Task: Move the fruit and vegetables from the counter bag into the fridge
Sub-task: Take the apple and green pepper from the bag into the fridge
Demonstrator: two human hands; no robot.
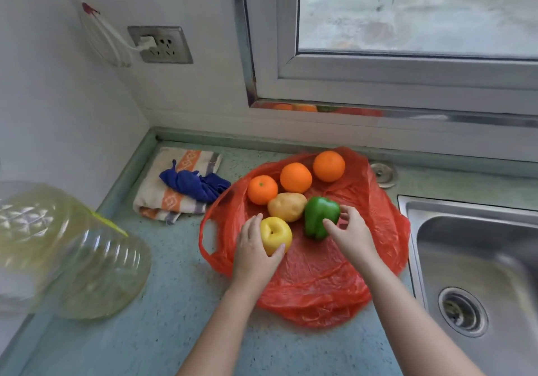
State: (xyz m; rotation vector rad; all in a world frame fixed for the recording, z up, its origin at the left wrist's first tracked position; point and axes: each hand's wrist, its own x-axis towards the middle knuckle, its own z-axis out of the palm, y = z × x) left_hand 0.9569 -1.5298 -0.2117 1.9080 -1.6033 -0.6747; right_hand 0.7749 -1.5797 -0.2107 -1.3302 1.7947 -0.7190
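Note:
A red plastic bag (317,282) lies spread flat on the counter. On it rest three oranges (295,177), a potato (286,206), a yellow bell pepper (276,234) and a green bell pepper (319,215). My left hand (254,255) wraps around the yellow pepper from its near left side. My right hand (353,234) curls around the green pepper from the right, thumb and fingers touching it. Both peppers still sit on the bag. No fridge is in view.
A steel sink (477,273) lies right of the bag. A folded towel (171,189) with a blue cloth (195,185) on it sits to the left. A large clear jug (67,247) stands at the near left. A wall socket (161,44) and a window are behind.

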